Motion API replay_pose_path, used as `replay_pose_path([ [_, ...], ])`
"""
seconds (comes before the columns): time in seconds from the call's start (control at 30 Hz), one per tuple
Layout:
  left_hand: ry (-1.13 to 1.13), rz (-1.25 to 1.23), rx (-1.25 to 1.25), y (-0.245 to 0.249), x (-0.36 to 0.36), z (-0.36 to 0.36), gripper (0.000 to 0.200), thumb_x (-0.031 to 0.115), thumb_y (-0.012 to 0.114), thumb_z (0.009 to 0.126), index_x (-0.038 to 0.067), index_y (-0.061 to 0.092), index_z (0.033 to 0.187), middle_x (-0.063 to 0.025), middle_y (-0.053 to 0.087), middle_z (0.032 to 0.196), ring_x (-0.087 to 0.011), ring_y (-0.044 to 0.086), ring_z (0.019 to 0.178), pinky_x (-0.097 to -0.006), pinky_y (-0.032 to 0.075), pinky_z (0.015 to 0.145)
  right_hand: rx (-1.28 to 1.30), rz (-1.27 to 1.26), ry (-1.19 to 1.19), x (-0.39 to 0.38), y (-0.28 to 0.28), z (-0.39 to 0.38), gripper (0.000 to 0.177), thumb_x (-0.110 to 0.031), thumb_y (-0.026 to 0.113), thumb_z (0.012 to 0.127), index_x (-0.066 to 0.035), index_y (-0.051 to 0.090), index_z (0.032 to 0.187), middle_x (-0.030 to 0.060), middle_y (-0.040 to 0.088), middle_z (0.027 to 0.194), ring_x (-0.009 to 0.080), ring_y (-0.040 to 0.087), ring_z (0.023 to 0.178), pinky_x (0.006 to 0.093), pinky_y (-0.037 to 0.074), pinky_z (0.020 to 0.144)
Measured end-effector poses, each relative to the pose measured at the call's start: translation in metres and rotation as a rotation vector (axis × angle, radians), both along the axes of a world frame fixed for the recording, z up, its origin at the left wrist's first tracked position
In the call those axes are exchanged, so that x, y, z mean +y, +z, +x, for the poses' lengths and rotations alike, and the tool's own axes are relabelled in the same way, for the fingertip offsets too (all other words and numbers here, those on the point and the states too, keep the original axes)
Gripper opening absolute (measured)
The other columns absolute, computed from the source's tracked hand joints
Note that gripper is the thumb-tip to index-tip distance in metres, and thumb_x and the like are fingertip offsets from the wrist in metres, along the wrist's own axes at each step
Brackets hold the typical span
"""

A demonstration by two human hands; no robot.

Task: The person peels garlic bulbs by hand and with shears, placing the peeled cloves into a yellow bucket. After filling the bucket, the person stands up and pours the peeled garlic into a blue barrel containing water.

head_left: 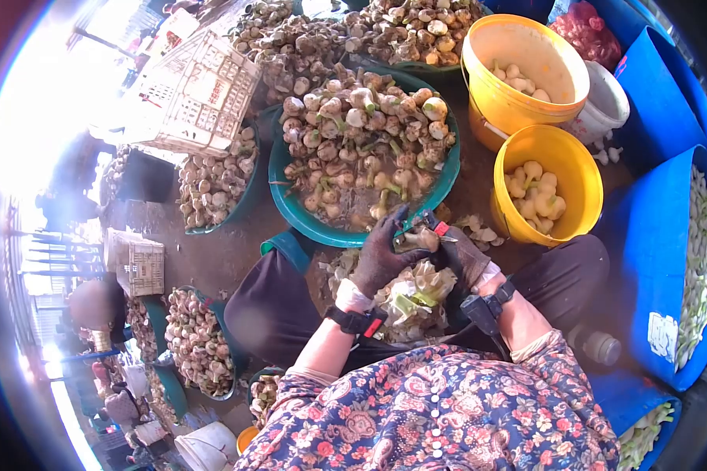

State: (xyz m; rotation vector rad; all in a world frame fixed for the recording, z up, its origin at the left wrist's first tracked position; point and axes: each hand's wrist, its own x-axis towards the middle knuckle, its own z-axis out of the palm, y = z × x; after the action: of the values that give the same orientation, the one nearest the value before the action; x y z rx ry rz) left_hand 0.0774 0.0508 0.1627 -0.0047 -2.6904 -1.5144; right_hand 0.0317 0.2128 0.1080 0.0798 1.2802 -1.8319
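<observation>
My left hand, in a dark glove, is closed around a brownish garlic bulb in front of my lap. Close against it, my gloved right hand grips a small red-handled tool; its blade, if any, is hard to make out. Both hands are just in front of the near rim of a teal basin, where unpeeled bulbs lie heaped in murky water. Peeled skins are piled below my hands, between my legs.
A yellow bucket with peeled white bulbs stands at right, another yellow bucket behind it. Blue barrels line the right side, some holding green-white stalks. A white crate sits at upper left, and another person is at far left.
</observation>
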Motion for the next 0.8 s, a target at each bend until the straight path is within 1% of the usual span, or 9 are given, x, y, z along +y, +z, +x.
replay_pose_path([
  [0.1,-0.153,-0.060,-0.081,-0.006,-0.010,0.001,0.043,0.017,0.074,0.073,0.001,0.060,0.110,-0.0119,0.065,0.098,-0.0193,0.062,0.085,-0.0290,0.048,0.077,0.151,0.296,0.149,0.008,0.009,-0.004,0.034,-0.043,0.059,0.084,-0.009,0.061,0.078,-0.0018,0.054,0.060,0.0083,0.050,0.048,0.0217,0.037,0.043],
  [0.2,-0.086,0.022,-0.149,-0.017,-0.008,0.005,0.024,0.014,0.068,0.080,-0.001,0.064,0.099,-0.0052,0.067,0.082,-0.0154,0.063,0.073,-0.0265,0.049,0.068,0.255,0.472,0.244,0.005,0.017,-0.009,0.031,-0.035,0.062,0.085,-0.005,0.063,0.081,0.0009,0.057,0.064,0.0080,0.052,0.053,0.0242,0.040,0.047],
  [0.3,0.111,0.466,-0.331,-0.042,-0.008,0.010,0.023,0.012,0.064,0.084,0.001,0.063,0.103,-0.0022,0.066,0.085,-0.0145,0.062,0.074,-0.0255,0.050,0.067,-0.017,-0.002,-0.031,-0.001,-0.002,-0.011,0.029,-0.031,0.063,0.085,-0.004,0.064,0.092,0.0021,0.060,0.075,0.0059,0.054,0.065,0.0232,0.044,0.057],
  [0.37,0.253,0.826,-0.519,-0.050,-0.012,0.013,0.023,0.010,0.061,0.086,0.002,0.062,0.107,-0.0005,0.065,0.087,-0.0142,0.061,0.074,-0.0249,0.050,0.069,0.317,0.004,0.078,0.004,0.001,-0.011,0.027,-0.027,0.063,0.085,-0.002,0.063,0.098,0.0017,0.060,0.083,0.0057,0.054,0.074,0.0234,0.045,0.063],
  [0.5,0.227,0.977,-0.567,-0.045,-0.019,0.022,0.030,0.006,0.062,0.083,0.004,0.058,0.113,-0.0055,0.062,0.103,-0.0175,0.061,0.089,-0.0281,0.051,0.074,0.302,-0.096,0.196,0.006,0.020,-0.015,0.032,-0.020,0.061,0.086,-0.002,0.059,0.113,0.0020,0.061,0.099,0.0094,0.055,0.087,0.0238,0.046,0.077],
  [0.57,0.047,0.533,-0.338,-0.043,-0.025,0.026,0.035,0.004,0.063,0.080,0.005,0.057,0.114,-0.0079,0.062,0.104,-0.0193,0.061,0.092,-0.0294,0.050,0.075,0.217,-0.187,0.235,0.007,0.034,-0.017,0.039,-0.021,0.061,0.086,-0.005,0.055,0.122,0.0035,0.059,0.109,0.0094,0.053,0.094,0.0236,0.044,0.083],
  [0.67,-0.094,0.037,-0.053,-0.037,-0.029,0.029,0.039,0.000,0.063,0.076,0.005,0.056,0.114,-0.0102,0.062,0.101,-0.0215,0.060,0.091,-0.0316,0.048,0.077,0.428,-0.151,0.180,0.003,0.038,-0.011,0.035,-0.018,0.065,0.081,-0.008,0.060,0.114,0.0066,0.059,0.106,0.0148,0.055,0.096,0.0278,0.045,0.084],
  [0.73,-0.093,0.002,-0.062,-0.036,-0.031,0.031,0.032,0.006,0.062,0.081,0.003,0.055,0.112,-0.0091,0.062,0.099,-0.0202,0.060,0.090,-0.0310,0.049,0.076,1.087,0.158,0.171,0.000,0.040,-0.011,0.030,-0.015,0.067,0.075,-0.010,0.064,0.105,0.0088,0.059,0.100,0.0216,0.056,0.095,0.0317,0.046,0.081],
  [0.8,0.251,0.790,-0.441,-0.036,-0.025,0.028,0.024,0.013,0.060,0.086,0.002,0.056,0.107,-0.0078,0.061,0.098,-0.0181,0.060,0.088,-0.0296,0.049,0.075,1.448,0.399,0.173,-0.005,0.042,-0.009,0.025,-0.012,0.068,0.070,-0.011,0.066,0.095,0.0108,0.058,0.094,0.0272,0.055,0.094,0.0350,0.047,0.078],
])
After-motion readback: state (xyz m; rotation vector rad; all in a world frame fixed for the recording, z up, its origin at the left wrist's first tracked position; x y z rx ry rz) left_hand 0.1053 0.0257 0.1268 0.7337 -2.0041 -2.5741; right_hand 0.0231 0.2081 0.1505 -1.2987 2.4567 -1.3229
